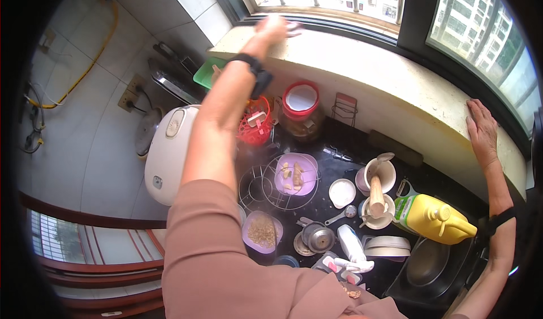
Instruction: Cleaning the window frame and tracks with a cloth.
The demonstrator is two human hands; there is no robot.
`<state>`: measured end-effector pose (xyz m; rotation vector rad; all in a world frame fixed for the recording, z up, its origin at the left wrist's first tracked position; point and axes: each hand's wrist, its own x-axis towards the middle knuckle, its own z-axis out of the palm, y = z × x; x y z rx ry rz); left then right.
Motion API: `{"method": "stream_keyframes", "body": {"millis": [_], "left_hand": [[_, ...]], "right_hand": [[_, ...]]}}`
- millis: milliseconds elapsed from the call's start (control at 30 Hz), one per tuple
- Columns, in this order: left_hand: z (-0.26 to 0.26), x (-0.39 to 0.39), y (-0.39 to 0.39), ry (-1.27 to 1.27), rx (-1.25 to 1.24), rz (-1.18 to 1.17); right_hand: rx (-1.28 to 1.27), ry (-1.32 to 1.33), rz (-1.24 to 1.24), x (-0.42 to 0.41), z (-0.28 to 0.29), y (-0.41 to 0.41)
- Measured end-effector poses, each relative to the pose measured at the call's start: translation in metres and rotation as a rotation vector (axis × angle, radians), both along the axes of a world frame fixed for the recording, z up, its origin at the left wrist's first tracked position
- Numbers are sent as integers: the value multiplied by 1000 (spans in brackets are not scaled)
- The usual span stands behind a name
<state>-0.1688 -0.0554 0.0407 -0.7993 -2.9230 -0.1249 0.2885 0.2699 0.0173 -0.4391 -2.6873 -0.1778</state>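
Observation:
My left hand (271,29), blurred, reaches over the far left end of the pale window sill (365,66), close to the black window frame. A small pale purplish thing (293,29) shows at its fingers; what it is, and whether it is gripped, cannot be told. Flat on the sill's right part lies my right hand (482,128), holding nothing. Below the sill stand a red-lidded jar (300,107) and a red plastic basket (256,121). A wire rack (250,191) stands on the black counter by a purple dish (313,162) with pale pieces in it.
A white rice cooker (169,162) stands left, beneath my left arm. Nearer me are a purple bowl of pale shreds (261,232), metal cups (319,238) and a white bottle (351,242). To the right are cups, one with a wooden pestle (376,198), and a yellow jug (443,219).

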Motion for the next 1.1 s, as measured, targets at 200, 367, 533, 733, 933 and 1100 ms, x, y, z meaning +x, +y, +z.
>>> {"method": "stream_keyframes", "body": {"millis": [200, 367, 533, 733, 933, 1100], "left_hand": [[21, 62, 19, -130, 145, -97], [-6, 86, 10, 14, 286, -677], [39, 35, -8, -489, 527, -506], [26, -117, -28, 269, 383, -203], [-12, -211, -70, 89, -38, -21], [-12, -167, -40, 206, 22, -54]], "right_hand": [[-32, 9, 42, -4, -3, 4], [-31, 1, 10, 3, -2, 2], [-39, 9, -15, 9, 6, -5], [-59, -30, -21, 3, 15, -10], [-101, 1, 56, -6, 11, -14], [-72, -14, 10, 4, 14, -9]]}}
